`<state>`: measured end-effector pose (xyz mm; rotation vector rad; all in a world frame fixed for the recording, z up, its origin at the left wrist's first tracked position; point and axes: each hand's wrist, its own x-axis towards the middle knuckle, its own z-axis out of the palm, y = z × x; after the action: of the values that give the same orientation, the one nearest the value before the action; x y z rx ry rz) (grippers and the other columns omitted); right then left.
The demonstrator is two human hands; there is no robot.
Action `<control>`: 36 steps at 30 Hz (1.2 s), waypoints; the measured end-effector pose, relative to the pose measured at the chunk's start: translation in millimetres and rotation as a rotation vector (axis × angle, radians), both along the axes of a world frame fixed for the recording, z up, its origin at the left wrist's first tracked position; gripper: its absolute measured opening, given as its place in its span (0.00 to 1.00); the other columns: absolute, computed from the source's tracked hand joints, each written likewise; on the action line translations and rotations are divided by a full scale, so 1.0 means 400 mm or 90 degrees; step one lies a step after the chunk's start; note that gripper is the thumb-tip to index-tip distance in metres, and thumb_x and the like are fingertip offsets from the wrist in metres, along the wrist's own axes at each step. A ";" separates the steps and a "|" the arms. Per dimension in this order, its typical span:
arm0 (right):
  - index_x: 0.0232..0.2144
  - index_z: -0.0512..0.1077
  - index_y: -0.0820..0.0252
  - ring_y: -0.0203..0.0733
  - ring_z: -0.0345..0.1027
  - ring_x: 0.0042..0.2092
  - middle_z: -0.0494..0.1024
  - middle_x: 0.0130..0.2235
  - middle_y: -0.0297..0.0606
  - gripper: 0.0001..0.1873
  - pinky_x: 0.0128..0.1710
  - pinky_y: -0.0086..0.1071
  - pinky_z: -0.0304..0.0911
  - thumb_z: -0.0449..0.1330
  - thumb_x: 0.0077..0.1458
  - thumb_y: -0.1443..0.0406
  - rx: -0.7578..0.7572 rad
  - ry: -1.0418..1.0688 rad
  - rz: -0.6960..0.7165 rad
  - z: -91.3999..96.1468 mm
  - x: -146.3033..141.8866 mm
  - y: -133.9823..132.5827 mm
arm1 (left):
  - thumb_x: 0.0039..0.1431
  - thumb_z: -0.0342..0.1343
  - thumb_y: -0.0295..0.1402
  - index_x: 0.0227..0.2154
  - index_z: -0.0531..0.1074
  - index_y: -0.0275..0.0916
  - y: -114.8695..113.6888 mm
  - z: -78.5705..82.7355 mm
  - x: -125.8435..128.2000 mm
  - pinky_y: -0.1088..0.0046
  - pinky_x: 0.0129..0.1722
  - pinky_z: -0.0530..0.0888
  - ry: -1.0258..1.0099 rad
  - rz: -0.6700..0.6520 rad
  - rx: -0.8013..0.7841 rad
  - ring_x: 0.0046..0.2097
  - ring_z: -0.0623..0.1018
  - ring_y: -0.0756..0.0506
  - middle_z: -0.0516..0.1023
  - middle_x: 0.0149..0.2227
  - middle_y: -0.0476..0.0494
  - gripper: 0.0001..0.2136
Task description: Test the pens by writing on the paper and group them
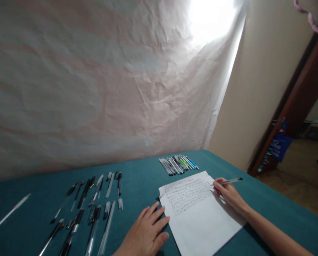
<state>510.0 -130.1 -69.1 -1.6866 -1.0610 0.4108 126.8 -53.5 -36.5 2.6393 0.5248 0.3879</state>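
Sheets of white paper (198, 224) lie on the table, the top one carrying several lines of small handwriting on its upper half. My right hand (229, 193) rests at the paper's right side with a slim clear pen (232, 181) pinched between its fingers. The pen's tip points left, toward the written lines, and its dark end points right. My left hand (148, 227) lies flat on the table with fingers spread, its fingertips at the paper's left edge.
Several pens (85, 192) and loose caps (120, 203) are spread across the left of the green table (140, 181). A tight row of pens (178, 164) lies behind the paper. A pale strip (11, 215) is at far left. A wrinkled sheet (121, 81) hangs behind.
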 end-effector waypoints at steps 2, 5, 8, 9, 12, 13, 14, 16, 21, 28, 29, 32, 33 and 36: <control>0.27 0.67 0.61 0.35 0.60 0.23 0.68 0.21 0.31 0.15 0.23 0.29 0.56 0.54 0.50 0.54 0.004 -0.020 -0.010 -0.005 0.005 -0.005 | 0.61 0.44 0.45 0.55 0.61 0.53 0.004 -0.006 0.002 0.53 0.57 0.54 0.005 0.001 0.016 0.61 0.56 0.37 0.60 0.59 0.47 0.19; 0.29 0.68 0.60 0.35 0.61 0.23 0.68 0.20 0.30 0.13 0.22 0.29 0.56 0.55 0.49 0.56 -0.008 -0.039 -0.016 0.004 0.000 -0.013 | 0.61 0.44 0.44 0.56 0.59 0.53 0.009 -0.008 0.004 0.53 0.57 0.54 0.018 -0.011 0.026 0.60 0.57 0.38 0.58 0.60 0.47 0.19; 0.31 0.69 0.60 0.36 0.63 0.24 0.70 0.22 0.31 0.12 0.23 0.29 0.57 0.55 0.48 0.58 -0.023 -0.044 -0.012 0.014 -0.003 -0.019 | 0.62 0.43 0.43 0.56 0.57 0.53 0.014 -0.005 0.005 0.53 0.57 0.54 0.037 -0.031 0.026 0.60 0.58 0.38 0.57 0.60 0.47 0.20; 0.32 0.69 0.60 0.36 0.63 0.25 0.70 0.22 0.31 0.12 0.24 0.29 0.58 0.55 0.48 0.58 -0.024 -0.046 -0.009 0.015 -0.002 -0.020 | 0.62 0.43 0.43 0.57 0.56 0.53 0.015 -0.005 0.005 0.53 0.57 0.53 0.044 -0.035 0.027 0.60 0.58 0.39 0.57 0.60 0.47 0.20; 0.30 0.69 0.61 0.36 0.63 0.24 0.70 0.22 0.31 0.12 0.25 0.29 0.58 0.54 0.50 0.58 -0.015 -0.067 -0.014 0.010 0.007 -0.020 | 0.62 0.44 0.43 0.56 0.57 0.53 0.016 -0.008 0.005 0.53 0.58 0.53 0.042 -0.029 0.037 0.60 0.58 0.39 0.57 0.60 0.47 0.20; 0.28 0.68 0.61 0.36 0.63 0.23 0.70 0.21 0.31 0.12 0.24 0.29 0.58 0.53 0.50 0.57 -0.013 -0.075 -0.020 0.007 0.012 -0.019 | 0.62 0.44 0.43 0.56 0.57 0.53 0.016 -0.010 0.005 0.54 0.58 0.53 0.038 -0.028 0.040 0.60 0.58 0.39 0.57 0.60 0.47 0.20; 0.26 0.67 0.61 0.35 0.62 0.21 0.69 0.19 0.31 0.12 0.23 0.29 0.57 0.53 0.50 0.57 -0.012 -0.082 -0.027 0.003 0.016 -0.019 | 0.62 0.44 0.43 0.56 0.57 0.53 0.016 -0.011 0.006 0.54 0.58 0.53 0.034 -0.026 0.041 0.60 0.58 0.39 0.57 0.60 0.47 0.20; 0.23 0.65 0.60 0.33 0.58 0.18 0.67 0.16 0.29 0.13 0.19 0.28 0.53 0.53 0.50 0.56 -0.016 -0.090 -0.040 -0.004 0.022 -0.018 | 0.62 0.44 0.43 0.56 0.57 0.54 0.017 -0.013 0.006 0.53 0.58 0.53 0.037 -0.028 0.039 0.60 0.58 0.39 0.57 0.60 0.47 0.20; 0.20 0.63 0.59 0.32 0.56 0.17 0.66 0.15 0.28 0.13 0.19 0.27 0.51 0.54 0.48 0.57 -0.024 -0.112 -0.048 -0.013 0.027 -0.017 | 0.62 0.43 0.43 0.57 0.55 0.54 0.016 -0.008 0.006 0.53 0.58 0.52 0.046 -0.034 0.030 0.60 0.57 0.39 0.56 0.61 0.48 0.20; 0.21 0.64 0.59 0.32 0.56 0.17 0.66 0.15 0.28 0.15 0.18 0.27 0.50 0.53 0.49 0.55 -0.027 -0.120 -0.041 -0.007 0.020 -0.019 | 0.62 0.41 0.44 0.57 0.55 0.54 0.009 0.000 0.010 0.52 0.58 0.52 0.071 -0.019 0.038 0.61 0.56 0.39 0.55 0.61 0.49 0.20; 0.21 0.64 0.59 0.33 0.57 0.17 0.66 0.15 0.28 0.15 0.17 0.27 0.50 0.53 0.49 0.54 -0.026 -0.122 -0.038 -0.005 0.019 -0.020 | 0.62 0.41 0.44 0.57 0.56 0.54 0.009 0.000 0.010 0.53 0.58 0.52 0.070 -0.018 0.042 0.61 0.56 0.39 0.55 0.61 0.48 0.20; 0.21 0.64 0.59 0.33 0.57 0.18 0.66 0.16 0.29 0.15 0.18 0.27 0.51 0.53 0.49 0.55 -0.022 -0.130 -0.031 -0.004 0.017 -0.020 | 0.62 0.42 0.44 0.57 0.56 0.54 0.010 -0.001 0.009 0.53 0.58 0.53 0.064 -0.019 0.047 0.60 0.57 0.39 0.56 0.61 0.49 0.20; 0.21 0.64 0.60 0.33 0.57 0.18 0.67 0.16 0.29 0.15 0.18 0.27 0.51 0.53 0.49 0.55 -0.020 -0.133 -0.028 -0.004 0.017 -0.019 | 0.62 0.42 0.44 0.57 0.56 0.54 0.009 0.000 0.009 0.53 0.58 0.53 0.062 -0.018 0.046 0.60 0.57 0.39 0.56 0.61 0.49 0.20; 0.21 0.64 0.59 0.33 0.58 0.18 0.67 0.16 0.29 0.14 0.19 0.27 0.53 0.54 0.49 0.56 -0.019 -0.144 -0.020 -0.010 0.022 -0.015 | 0.62 0.43 0.44 0.56 0.57 0.54 0.006 0.005 0.010 0.52 0.57 0.54 0.059 -0.011 0.038 0.60 0.58 0.38 0.57 0.60 0.49 0.20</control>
<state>518.8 -136.0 -73.1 -1.8051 -1.1953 0.2208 130.7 -51.2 -34.5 2.7276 0.5267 0.2800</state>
